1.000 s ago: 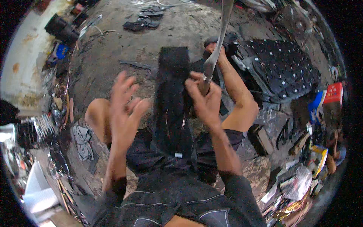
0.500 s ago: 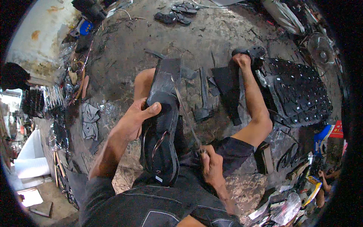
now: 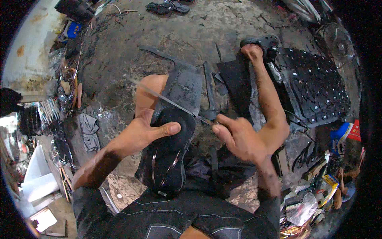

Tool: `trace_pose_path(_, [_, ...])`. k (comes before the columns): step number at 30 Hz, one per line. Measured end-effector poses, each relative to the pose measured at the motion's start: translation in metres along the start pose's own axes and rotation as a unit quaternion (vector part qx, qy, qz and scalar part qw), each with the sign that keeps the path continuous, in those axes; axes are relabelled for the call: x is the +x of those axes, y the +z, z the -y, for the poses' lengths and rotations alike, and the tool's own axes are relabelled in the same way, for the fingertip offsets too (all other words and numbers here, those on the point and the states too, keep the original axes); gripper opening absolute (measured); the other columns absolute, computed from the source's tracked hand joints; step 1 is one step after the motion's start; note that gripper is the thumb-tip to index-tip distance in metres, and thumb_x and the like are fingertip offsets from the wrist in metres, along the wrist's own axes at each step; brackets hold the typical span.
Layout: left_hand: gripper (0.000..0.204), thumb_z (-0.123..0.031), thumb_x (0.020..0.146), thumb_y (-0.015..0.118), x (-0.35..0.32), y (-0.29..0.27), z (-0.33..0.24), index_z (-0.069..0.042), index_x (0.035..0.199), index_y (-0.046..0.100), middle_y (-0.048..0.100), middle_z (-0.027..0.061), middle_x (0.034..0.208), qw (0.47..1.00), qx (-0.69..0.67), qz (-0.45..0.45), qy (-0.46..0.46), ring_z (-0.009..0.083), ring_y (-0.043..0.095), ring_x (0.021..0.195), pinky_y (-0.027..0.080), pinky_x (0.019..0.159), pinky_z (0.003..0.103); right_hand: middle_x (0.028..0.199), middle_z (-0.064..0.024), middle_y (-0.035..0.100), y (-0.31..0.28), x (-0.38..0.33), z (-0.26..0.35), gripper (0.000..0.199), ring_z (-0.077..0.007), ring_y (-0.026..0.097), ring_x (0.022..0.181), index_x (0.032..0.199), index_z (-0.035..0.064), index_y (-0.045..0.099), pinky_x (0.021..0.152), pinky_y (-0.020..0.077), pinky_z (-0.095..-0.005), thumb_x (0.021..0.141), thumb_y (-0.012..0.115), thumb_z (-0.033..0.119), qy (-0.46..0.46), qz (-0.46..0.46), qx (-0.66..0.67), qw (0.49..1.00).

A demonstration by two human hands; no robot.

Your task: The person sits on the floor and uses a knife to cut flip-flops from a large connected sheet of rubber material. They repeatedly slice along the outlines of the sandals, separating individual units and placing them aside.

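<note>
My left hand grips a black thong sandal around its heel part, the thumb pressed on the insole. The straps lie toward my body. From the sandal's far end sticks out a dark sheet of sole material, with a narrow strip trailing off its far left. In my right hand is a long thin knife, closed in the fingers by its handle. Its blade lies slantwise across the sheet, just beyond the heel edge, pointing to the far left. Whether the edge has cut in cannot be seen.
Rows of black sandals lie on the right. Dark offcuts litter the floor near my bent leg. A loose sandal pair is at the far side, a grey cloth at left. Another person is at the right edge.
My right hand has risen from near my lap to beside the sandal's heel. The blade has swung across the sheet. The sheet and its trailing strip now show more fully.
</note>
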State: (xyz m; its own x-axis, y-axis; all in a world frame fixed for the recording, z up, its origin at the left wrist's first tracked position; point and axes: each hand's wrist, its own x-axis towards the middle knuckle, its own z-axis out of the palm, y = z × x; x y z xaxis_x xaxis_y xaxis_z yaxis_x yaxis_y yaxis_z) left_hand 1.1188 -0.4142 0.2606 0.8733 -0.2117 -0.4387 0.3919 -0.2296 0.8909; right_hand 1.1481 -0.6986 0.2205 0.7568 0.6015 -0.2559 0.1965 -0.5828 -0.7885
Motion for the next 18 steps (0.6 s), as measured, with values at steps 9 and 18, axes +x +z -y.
trace_pose_path(9, [0.067, -0.041, 0.092, 0.069, 0.009, -0.021, 0.009, -0.009, 0.144, 0.042, 0.051, 0.0102, 0.145, 0.952, -0.282, 0.104, -0.067, 0.0253, 0.051, 0.131, 0.046, 0.106, 0.041, 0.083, -0.0238, 0.070, -0.018, 0.036, 0.021, 0.039, -0.0464, 0.067, 0.079, 0.112, 0.0039, 0.067, 0.069, 0.0536, -0.0501, 0.103, 0.051, 0.039, -0.092, -0.077, 0.087, 0.989])
trace_pose_path(18, [0.021, -0.025, 0.088, 0.078, 0.096, 0.071, -0.027, -0.018, 0.107, 0.073, 0.073, -0.0010, 0.111, 0.821, -0.489, -0.281, 0.091, 0.0168, 0.067, 0.093, 0.051, 0.082, 0.036, 0.068, -0.0226, 0.057, 0.041, 0.064, 0.017, 0.019, -0.0408, 0.055, 0.054, 0.098, 0.0016, 0.055, 0.051, 0.0416, -0.0441, 0.105, 0.052, 0.020, -0.044, -0.395, 0.232, 0.888])
